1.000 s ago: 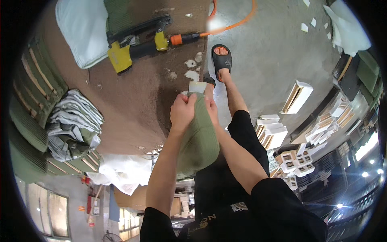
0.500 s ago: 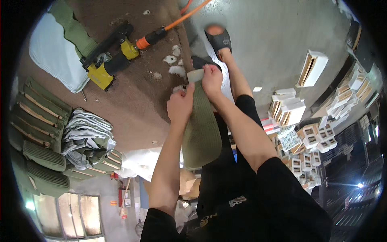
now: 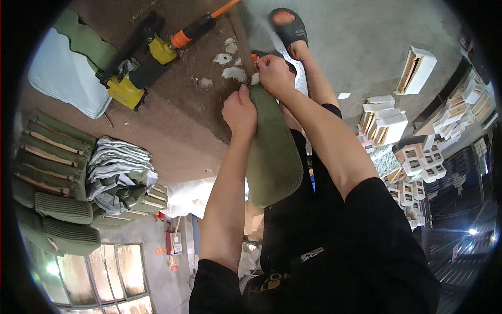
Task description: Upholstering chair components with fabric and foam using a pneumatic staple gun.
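one green ribbed padded piece, beside the brown table. left hand: fingers closed on its upper left edge. right hand: fingers pinched at its white tip. risk: tip tearing or slipping, from too hard a pull.

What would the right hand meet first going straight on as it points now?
Probably the brown work surface: the right hand points up-left in the picture toward its edge, though depth is unclear and it may pass above.
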A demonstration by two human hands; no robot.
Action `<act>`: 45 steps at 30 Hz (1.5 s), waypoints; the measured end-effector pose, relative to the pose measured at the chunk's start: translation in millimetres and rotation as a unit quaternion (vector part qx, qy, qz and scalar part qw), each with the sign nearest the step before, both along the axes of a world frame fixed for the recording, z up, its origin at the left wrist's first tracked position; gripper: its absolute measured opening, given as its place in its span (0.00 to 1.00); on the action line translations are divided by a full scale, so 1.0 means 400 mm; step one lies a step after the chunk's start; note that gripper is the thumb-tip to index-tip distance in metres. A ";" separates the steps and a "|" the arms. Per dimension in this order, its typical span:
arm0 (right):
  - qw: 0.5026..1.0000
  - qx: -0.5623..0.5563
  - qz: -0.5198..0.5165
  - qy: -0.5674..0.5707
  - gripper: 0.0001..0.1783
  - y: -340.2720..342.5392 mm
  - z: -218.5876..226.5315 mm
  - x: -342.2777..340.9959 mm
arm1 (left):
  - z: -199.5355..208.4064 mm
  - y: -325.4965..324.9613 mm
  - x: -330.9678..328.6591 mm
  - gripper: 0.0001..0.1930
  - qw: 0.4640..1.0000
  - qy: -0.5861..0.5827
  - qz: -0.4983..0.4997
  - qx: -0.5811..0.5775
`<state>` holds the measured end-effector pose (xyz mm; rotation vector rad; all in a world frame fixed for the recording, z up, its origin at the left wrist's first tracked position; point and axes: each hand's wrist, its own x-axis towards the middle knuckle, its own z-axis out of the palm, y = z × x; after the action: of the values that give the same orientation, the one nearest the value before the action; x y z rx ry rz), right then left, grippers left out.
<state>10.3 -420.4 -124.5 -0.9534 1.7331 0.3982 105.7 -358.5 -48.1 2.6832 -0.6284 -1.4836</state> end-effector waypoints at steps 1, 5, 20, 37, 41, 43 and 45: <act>1.000 0.000 0.008 0.015 0.17 0.000 -0.009 0.000 | -0.003 0.000 -0.002 0.24 1.000 -0.011 0.003 0.004; 0.999 -0.005 -0.044 -0.002 0.21 0.003 -0.009 0.007 | 0.001 0.007 -0.003 0.24 0.999 -0.019 0.027 -0.010; 0.900 0.175 -0.363 -0.168 0.17 0.169 0.090 -0.241 | 0.106 0.074 -0.139 0.14 0.980 0.101 0.084 -0.148; 0.891 0.295 -0.330 -0.100 0.09 0.074 0.179 -0.271 | 0.176 0.091 -0.182 0.11 0.959 0.227 0.115 -0.122; 0.943 0.194 -0.264 -0.054 0.13 0.122 0.092 -0.301 | 0.154 0.096 -0.239 0.11 0.962 0.205 0.023 -0.177; 0.940 0.183 -0.275 -0.085 0.11 0.142 0.052 -0.339 | 0.152 0.104 -0.264 0.10 0.962 0.205 0.015 -0.181; 0.980 0.144 -0.132 -0.042 0.10 0.149 0.029 -0.388 | 0.141 0.102 -0.279 0.11 0.970 0.187 -0.012 -0.157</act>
<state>-144.8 -360.8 -113.0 -0.5169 1.6450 0.4146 -6.1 -317.8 8.3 2.0976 -0.7911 -1.6705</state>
